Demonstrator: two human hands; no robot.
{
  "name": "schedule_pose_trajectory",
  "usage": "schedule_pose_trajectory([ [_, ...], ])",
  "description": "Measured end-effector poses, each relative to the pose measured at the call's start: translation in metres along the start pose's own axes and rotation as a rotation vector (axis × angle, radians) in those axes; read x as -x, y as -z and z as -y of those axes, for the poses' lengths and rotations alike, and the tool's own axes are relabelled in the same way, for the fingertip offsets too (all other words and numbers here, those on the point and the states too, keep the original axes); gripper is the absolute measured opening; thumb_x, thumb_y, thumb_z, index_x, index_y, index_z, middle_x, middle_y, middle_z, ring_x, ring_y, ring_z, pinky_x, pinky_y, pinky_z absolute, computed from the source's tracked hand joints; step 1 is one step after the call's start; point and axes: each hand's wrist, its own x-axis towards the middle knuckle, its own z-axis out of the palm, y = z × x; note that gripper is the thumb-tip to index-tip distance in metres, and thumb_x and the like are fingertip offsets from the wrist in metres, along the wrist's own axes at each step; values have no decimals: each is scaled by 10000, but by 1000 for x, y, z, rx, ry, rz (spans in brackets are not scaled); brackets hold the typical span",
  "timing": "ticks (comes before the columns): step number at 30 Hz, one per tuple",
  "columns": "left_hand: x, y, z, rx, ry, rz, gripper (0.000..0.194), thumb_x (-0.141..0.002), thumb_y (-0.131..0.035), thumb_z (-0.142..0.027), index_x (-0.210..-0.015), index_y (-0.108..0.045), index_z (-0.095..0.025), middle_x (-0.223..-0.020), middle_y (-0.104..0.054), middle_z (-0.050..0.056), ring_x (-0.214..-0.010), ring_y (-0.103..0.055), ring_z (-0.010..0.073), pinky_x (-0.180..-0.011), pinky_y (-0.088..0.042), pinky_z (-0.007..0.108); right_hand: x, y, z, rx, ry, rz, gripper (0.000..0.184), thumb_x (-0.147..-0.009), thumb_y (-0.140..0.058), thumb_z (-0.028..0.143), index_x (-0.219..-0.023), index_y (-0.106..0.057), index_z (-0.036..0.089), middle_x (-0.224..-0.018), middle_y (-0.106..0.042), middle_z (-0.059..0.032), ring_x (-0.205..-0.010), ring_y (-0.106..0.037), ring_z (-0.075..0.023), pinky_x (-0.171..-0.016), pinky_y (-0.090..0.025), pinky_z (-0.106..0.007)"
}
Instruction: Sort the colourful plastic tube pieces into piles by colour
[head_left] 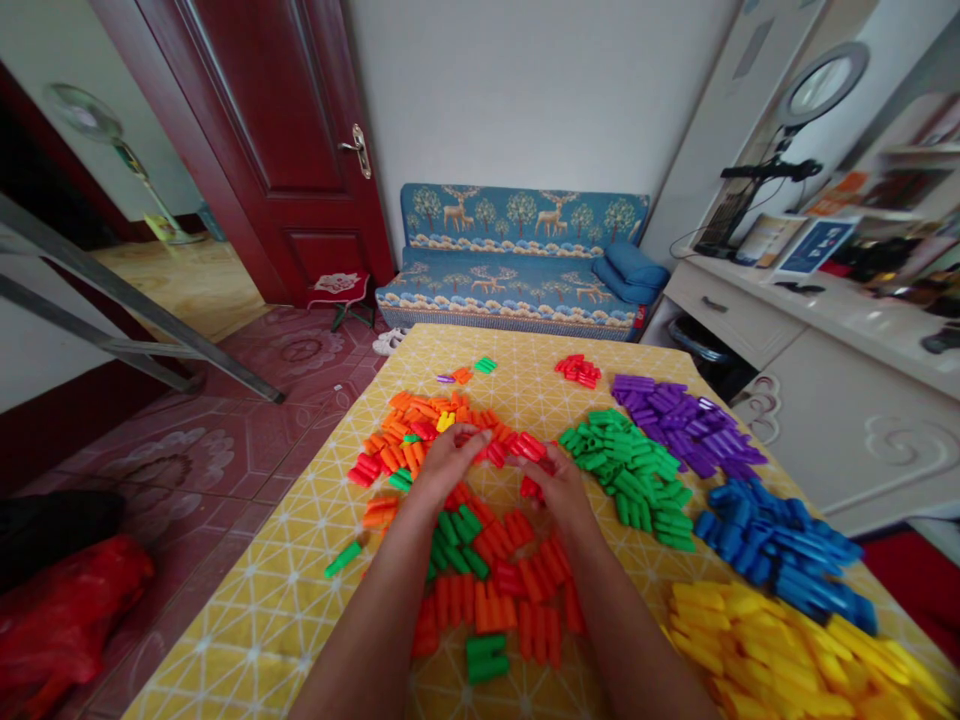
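Observation:
My left hand [452,458] hovers over the far part of a mixed heap of orange plastic pieces [420,408]. Its thumb and fingers curve forward, slightly apart, with nothing visible between them. To its right, my right hand [559,482] has thumb and fingers closed at a red ribbed plastic piece [529,446]. More red pieces [495,455] lie between the hands, beside the left fingertips. A yellow piece [446,421] sits just beyond my left hand. Between my forearms lie green pieces [456,540] and red-orange pieces [536,580], partly hidden by the arms.
Sorted piles of green [634,470], purple [690,425], blue [780,545] and yellow pieces [802,650] line the right side of the patterned tablecloth [255,610]. A small red pile [578,370] lies at the far side. Beyond the table stands a blue sofa [517,260].

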Motion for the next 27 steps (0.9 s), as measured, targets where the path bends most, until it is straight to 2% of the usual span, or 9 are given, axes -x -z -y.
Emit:
schedule_pose_trajectory([
  [3, 3, -3, -14, 517, 197, 14, 303, -812, -552, -438, -855, -643, -153, -638, -608, 7, -489, -484, 93, -467, -362, 190, 5, -7, 3, -225, -166, 104, 361, -642, -778, 287, -955, -626, 188, -776, -735, -10, -484, -635, -130, -324, -352, -155],
  [5, 5, -7, -21, 773, 246, 11, 268, -853, -506, -371, -855, -637, -137, -647, -621, 23, -506, -526, 102, -482, -402, 197, 9, -13, 5, -387, -251, 217, 346, -708, -733, 278, -1023, -621, 188, -925, -747, -49, -638, -705, -166, -370, -439, -165],
  [7, 5, -10, -24, 956, 260, -32, 226, -872, -469, -292, -812, -623, -139, -638, -621, 30, -511, -553, 114, -495, -435, 215, 12, -19, 7, -516, -302, 276, 273, -776, -675, 276, -1024, -626, 175, -935, -750, -64, -692, -720, -175, -418, -496, -181],
  [10, 4, -10, -23, 1119, 302, -137, 220, -878, -426, -222, -770, -606, -153, -628, -623, 36, -520, -581, 131, -491, -454, 231, 16, -29, 6, -604, -305, 213, 172, -800, -660, 242, -956, -629, 176, -834, -756, -39, -642, -715, -159, -429, -508, -174],
  [14, 3, -5, -23, 1153, 357, -173, 214, -872, -421, -224, -841, -621, -154, -681, -657, 57, -596, -634, 154, -524, -492, 246, 21, -37, 1, -600, -205, 169, 222, -745, -737, 254, -920, -622, 182, -776, -744, -17, -615, -702, -145, -457, -527, -179],
  [17, 7, -4, -27, 1068, 407, -32, 209, -861, -445, -267, -881, -618, -152, -696, -668, 61, -553, -626, 169, -462, -475, 258, 24, -40, 0, -538, -155, 186, 360, -696, -784, 322, -985, -612, 193, -810, -739, -23, -633, -700, -155, -466, -539, -198],
  [21, 13, -7, -30, 911, 443, 178, 157, -820, -526, -292, -850, -604, -158, -600, -641, 39, -435, -567, 170, -330, -356, 221, 29, -43, 1, -415, -62, 168, 477, -690, -773, 401, -1087, -599, 202, -823, -721, -17, -563, -664, -126, -455, -524, -194],
  [24, 13, -9, -30, 870, 489, 184, 145, -815, -563, -291, -807, -596, -150, -565, -625, 27, -384, -516, 138, -321, -347, 216, 29, -43, 1, -268, 30, 158, 464, -727, -729, 424, -1118, -611, 202, -775, -702, -5, -527, -631, -112, -453, -508, -197],
  [27, 12, -10, -31, 869, 507, 129, 117, -807, -584, -255, -825, -602, -140, -622, -648, 38, -475, -586, 150, -405, -446, 242, 28, -42, 0, -109, 127, 111, 404, -738, -714, 404, -1082, -649, 204, -744, -688, -1, -520, -601, -110, -454, -490, -206],
])
